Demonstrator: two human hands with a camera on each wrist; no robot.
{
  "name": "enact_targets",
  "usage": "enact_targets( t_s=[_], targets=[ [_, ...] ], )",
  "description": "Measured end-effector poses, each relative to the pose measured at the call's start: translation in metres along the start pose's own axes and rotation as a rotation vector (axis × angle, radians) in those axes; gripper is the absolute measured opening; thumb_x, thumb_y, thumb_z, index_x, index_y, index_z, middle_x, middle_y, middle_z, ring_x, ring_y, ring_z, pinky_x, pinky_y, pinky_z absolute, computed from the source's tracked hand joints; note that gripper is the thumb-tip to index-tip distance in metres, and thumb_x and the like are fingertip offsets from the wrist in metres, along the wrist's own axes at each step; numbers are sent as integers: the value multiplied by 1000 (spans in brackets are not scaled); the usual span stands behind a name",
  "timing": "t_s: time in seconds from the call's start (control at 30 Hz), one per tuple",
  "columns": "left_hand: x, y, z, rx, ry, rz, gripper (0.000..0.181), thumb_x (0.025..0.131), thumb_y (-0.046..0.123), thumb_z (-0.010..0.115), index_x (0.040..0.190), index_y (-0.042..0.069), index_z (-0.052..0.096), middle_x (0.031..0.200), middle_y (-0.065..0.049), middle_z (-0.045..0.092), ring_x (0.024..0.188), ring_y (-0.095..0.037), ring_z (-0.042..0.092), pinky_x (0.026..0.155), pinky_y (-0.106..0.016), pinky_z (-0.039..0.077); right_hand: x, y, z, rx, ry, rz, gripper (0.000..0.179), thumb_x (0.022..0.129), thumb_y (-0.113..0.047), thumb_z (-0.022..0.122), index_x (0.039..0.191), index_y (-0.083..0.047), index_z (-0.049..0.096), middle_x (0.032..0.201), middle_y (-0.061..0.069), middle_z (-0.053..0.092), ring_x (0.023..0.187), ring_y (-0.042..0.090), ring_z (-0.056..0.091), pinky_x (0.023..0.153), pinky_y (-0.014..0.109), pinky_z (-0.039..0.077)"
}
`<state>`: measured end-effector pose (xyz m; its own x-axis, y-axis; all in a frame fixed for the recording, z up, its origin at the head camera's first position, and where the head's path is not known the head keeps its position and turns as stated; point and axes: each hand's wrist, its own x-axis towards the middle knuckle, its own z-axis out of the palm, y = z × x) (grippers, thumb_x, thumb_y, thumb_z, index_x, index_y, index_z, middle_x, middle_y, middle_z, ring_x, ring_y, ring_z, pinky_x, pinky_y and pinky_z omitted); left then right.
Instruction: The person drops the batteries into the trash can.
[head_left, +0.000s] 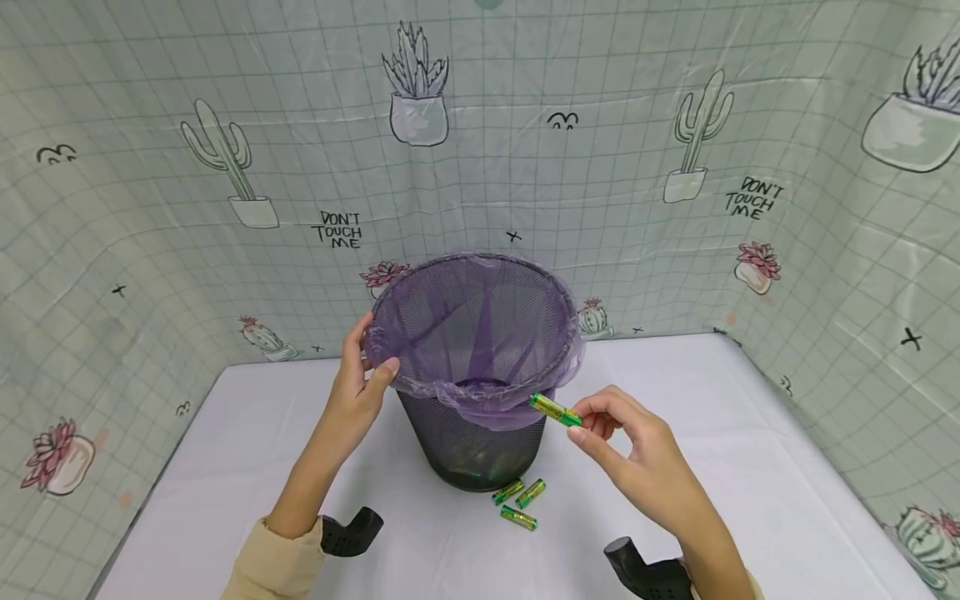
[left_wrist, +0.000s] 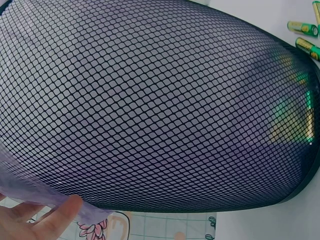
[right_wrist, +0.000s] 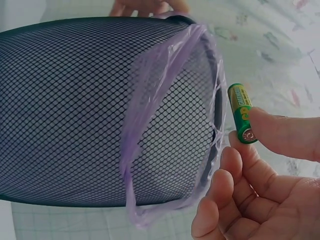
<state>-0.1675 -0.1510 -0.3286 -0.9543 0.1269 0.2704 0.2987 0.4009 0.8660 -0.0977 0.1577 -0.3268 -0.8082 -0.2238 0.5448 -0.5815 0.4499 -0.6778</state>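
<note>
A black mesh wastebasket stands tilted toward me, lined with a purple plastic bag folded over its rim. My left hand grips the rim at the left, thumb over the bag's edge and fingers behind it. Between thumb and fingertips, my right hand pinches a green and yellow battery, held just outside the near right rim. Three similar batteries lie on the table by the basket's foot, one of them a loose battery nearest me. Through the mesh in the left wrist view, blurred green and yellow shapes show at the bottom.
A white cloth covers the table. Behind and at both sides hangs a pale green checked sheet printed with cacti and lettering. Black camera mounts, such as the left mount, sit at both wrists.
</note>
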Motion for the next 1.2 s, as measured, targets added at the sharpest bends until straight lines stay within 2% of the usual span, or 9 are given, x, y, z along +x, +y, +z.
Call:
enact_targets(
  t_s=[0.63,0.93,1.2],
  targets=[
    [0,0,0,-2,-4,-7,68,95,20,44,149,11,4,137,-23,27,121,-39,39,92,-51,39,24,-10,13,-62,27,-48,15,80,-5,69,93,-10,62,82,-10,52,75,4,47,67,17,40],
    [1,-1,0,-12,-2,0,67,95,18,44,149,11,4,136,-23,28,121,-39,39,92,-51,39,31,-13,19,-77,78,-44,17,79,-5,70,94,-8,62,81,-8,51,73,9,46,66,18,39],
    [2,0,0,-12,-3,-6,67,95,19,44,149,11,5,137,-22,28,122,-39,39,93,-51,39,36,-13,23,-82,118,-43,16,81,-5,69,96,-7,62,82,-6,50,73,6,43,65,17,37]
  ],
)
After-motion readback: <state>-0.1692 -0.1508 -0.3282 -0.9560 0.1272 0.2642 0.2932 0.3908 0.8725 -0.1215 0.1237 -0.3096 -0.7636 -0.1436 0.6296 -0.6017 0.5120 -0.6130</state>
